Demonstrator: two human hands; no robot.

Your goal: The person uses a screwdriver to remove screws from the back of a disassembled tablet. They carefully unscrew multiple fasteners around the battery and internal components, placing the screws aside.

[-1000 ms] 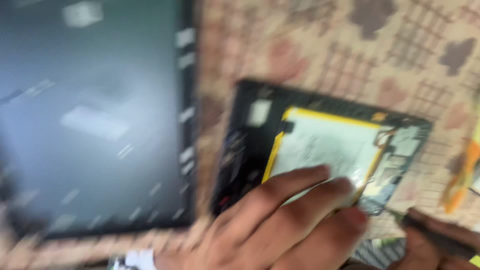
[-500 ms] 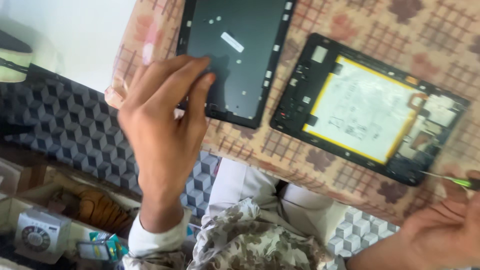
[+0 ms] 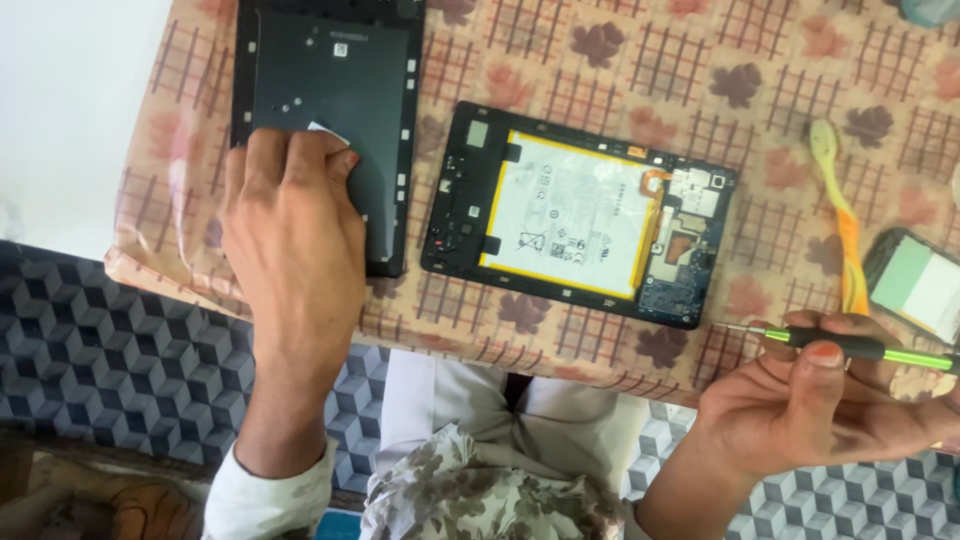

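My left hand lies palm down on the lower part of a dark tablet back cover that rests on the table at the left. Its fingertips touch a small white sticker on the cover. To the right lies the opened tablet body, with its pale battery and circuit board exposed. My right hand is near the table's front edge at the lower right, holding a thin screwdriver with a green and black handle, tip pointing left toward the tablet's corner.
The table wears a tan cloth printed with leaves and grids. A green and orange plastic pry tool lies to the right, beside a small phone at the edge. A patterned floor shows below the table.
The view has steadied and pulled back. My left hand, raised over the table edge half a second ago, has come down flat on the back cover. My right hand keeps the screwdriver.
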